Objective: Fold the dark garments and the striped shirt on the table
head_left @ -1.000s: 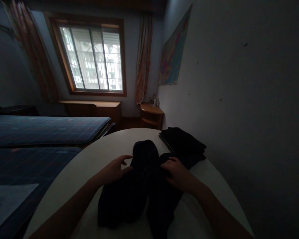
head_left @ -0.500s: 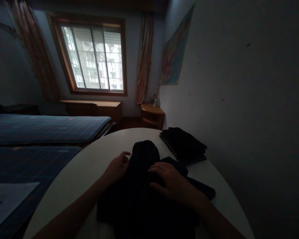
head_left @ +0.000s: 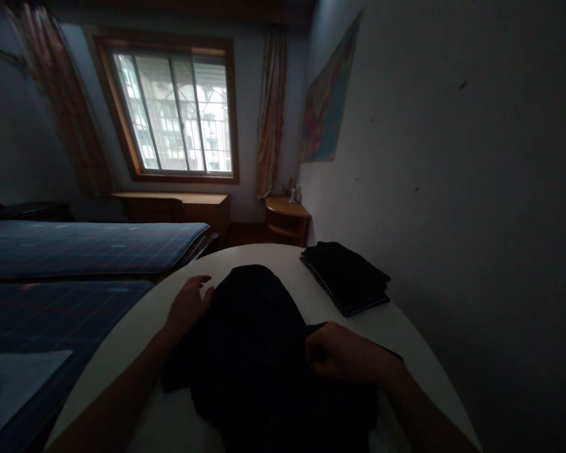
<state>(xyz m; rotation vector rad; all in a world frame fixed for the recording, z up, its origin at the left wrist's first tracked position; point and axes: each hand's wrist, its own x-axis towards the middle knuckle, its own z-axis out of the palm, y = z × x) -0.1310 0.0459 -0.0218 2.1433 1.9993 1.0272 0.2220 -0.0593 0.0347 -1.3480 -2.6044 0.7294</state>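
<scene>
A dark garment lies spread on a round white table in a dim room. My left hand rests at the garment's left edge, its fingers curled on the cloth. My right hand lies on the garment's right side, fingers closed over a fold of the fabric. A folded stack of dark clothes sits at the table's far right, apart from both hands.
A bed with a blue checked cover stands to the left, with white paper at its near end. A window, a wooden desk and a corner shelf are at the back. A wall runs close along the right.
The garment has been pulled wider and to the left over the table. My left hand moved left and farther away along its edge; my right hand drew nearer and closed on the cloth.
</scene>
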